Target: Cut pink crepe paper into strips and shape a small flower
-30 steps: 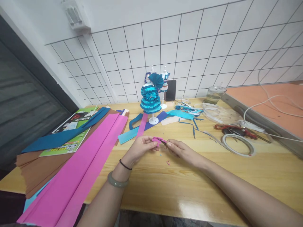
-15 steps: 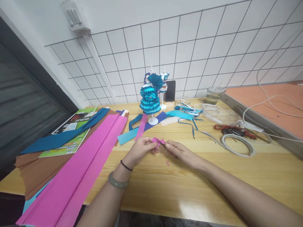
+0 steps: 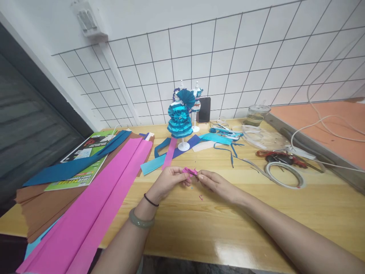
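Near the middle of the table, my left hand (image 3: 173,177) pinches a small crumpled piece of pink crepe paper (image 3: 187,171) between thumb and fingers. My right hand (image 3: 212,180) is closed on a slim dark metal tool (image 3: 194,174), whose tip lies against the pink paper. Whether the tool is tweezers or small scissors I cannot tell. A pink scrap (image 3: 201,198) rests on the wood below the hands. Behind them stands a small dress form (image 3: 180,121) in a pleated turquoise paper dress, on a round white base.
Long pink crepe strips (image 3: 94,205), brown paper (image 3: 45,209) and a magazine (image 3: 94,152) cover the left side. At the right are a tape roll (image 3: 285,175), a clear plastic lid (image 3: 268,139) and a cup (image 3: 256,115). A phone (image 3: 204,110) leans on the wall behind a second dress form (image 3: 196,106).
The dark tool's tip has shifted slightly and lies flatter against the pink paper. Both hands keep their hold; the whole view has drifted a little.
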Action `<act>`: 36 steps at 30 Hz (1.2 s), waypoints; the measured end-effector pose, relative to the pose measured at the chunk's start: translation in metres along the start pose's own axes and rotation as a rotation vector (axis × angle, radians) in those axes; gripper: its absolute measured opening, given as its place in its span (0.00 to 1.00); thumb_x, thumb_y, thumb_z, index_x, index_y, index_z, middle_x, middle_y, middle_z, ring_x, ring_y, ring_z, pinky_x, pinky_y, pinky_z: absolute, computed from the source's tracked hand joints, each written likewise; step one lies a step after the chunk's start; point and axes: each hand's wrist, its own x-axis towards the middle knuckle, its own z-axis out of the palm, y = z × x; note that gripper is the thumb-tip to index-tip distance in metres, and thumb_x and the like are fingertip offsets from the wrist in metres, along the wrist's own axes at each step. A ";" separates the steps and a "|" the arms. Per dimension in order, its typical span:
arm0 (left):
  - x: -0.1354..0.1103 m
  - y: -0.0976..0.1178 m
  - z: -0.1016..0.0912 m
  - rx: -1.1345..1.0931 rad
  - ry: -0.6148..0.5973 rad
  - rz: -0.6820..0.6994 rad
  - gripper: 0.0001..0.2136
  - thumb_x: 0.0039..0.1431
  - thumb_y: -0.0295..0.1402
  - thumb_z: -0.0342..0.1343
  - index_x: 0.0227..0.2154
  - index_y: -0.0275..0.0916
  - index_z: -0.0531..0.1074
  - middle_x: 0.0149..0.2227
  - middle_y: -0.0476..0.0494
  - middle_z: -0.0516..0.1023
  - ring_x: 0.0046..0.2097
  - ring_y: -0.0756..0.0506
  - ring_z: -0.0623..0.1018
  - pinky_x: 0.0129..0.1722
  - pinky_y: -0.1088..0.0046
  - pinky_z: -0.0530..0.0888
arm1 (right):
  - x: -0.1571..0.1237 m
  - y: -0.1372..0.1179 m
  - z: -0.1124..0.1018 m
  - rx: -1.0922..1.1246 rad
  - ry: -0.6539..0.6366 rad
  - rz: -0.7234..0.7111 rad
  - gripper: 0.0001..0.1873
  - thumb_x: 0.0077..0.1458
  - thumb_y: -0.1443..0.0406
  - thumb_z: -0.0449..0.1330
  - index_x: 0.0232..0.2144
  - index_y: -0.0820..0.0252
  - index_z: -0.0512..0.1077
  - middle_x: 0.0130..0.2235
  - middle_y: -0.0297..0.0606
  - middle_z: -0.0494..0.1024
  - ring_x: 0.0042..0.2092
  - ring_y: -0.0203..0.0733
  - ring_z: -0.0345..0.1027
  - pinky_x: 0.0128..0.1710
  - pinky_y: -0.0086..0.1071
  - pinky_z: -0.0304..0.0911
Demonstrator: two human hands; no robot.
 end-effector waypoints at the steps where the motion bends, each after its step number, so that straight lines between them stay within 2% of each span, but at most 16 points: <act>1: 0.000 0.000 -0.001 -0.006 -0.005 -0.011 0.11 0.47 0.36 0.59 0.27 0.30 0.74 0.26 0.41 0.76 0.27 0.50 0.73 0.30 0.74 0.69 | 0.000 0.001 0.000 -0.011 0.001 0.002 0.22 0.58 0.51 0.43 0.32 0.62 0.65 0.28 0.34 0.64 0.30 0.35 0.57 0.33 0.29 0.57; 6: 0.000 -0.001 -0.003 -0.041 -0.022 -0.046 0.11 0.47 0.35 0.59 0.27 0.30 0.74 0.26 0.41 0.76 0.26 0.51 0.73 0.29 0.75 0.69 | 0.001 0.002 0.000 -0.059 0.006 0.001 0.22 0.59 0.51 0.43 0.33 0.63 0.66 0.31 0.36 0.67 0.33 0.36 0.59 0.36 0.29 0.57; 14: 0.000 -0.001 -0.002 0.004 -0.013 -0.026 0.12 0.47 0.37 0.59 0.25 0.30 0.74 0.26 0.40 0.76 0.26 0.50 0.74 0.29 0.74 0.69 | 0.000 0.004 -0.002 -0.071 -0.025 -0.019 0.21 0.60 0.53 0.42 0.36 0.63 0.66 0.36 0.38 0.70 0.37 0.38 0.61 0.40 0.30 0.56; 21: -0.001 -0.002 -0.004 -0.021 -0.023 -0.047 0.12 0.47 0.36 0.59 0.26 0.30 0.74 0.27 0.40 0.77 0.26 0.50 0.74 0.30 0.73 0.70 | 0.000 0.010 -0.004 -0.093 -0.039 0.000 0.21 0.59 0.53 0.42 0.33 0.63 0.66 0.30 0.35 0.66 0.32 0.35 0.58 0.34 0.28 0.55; 36: -0.001 -0.001 -0.005 -0.048 -0.040 -0.088 0.10 0.48 0.34 0.58 0.27 0.30 0.75 0.27 0.39 0.76 0.27 0.51 0.74 0.30 0.74 0.70 | 0.001 0.009 -0.006 -0.111 -0.048 0.003 0.21 0.59 0.53 0.42 0.30 0.63 0.64 0.27 0.32 0.61 0.30 0.34 0.54 0.32 0.27 0.54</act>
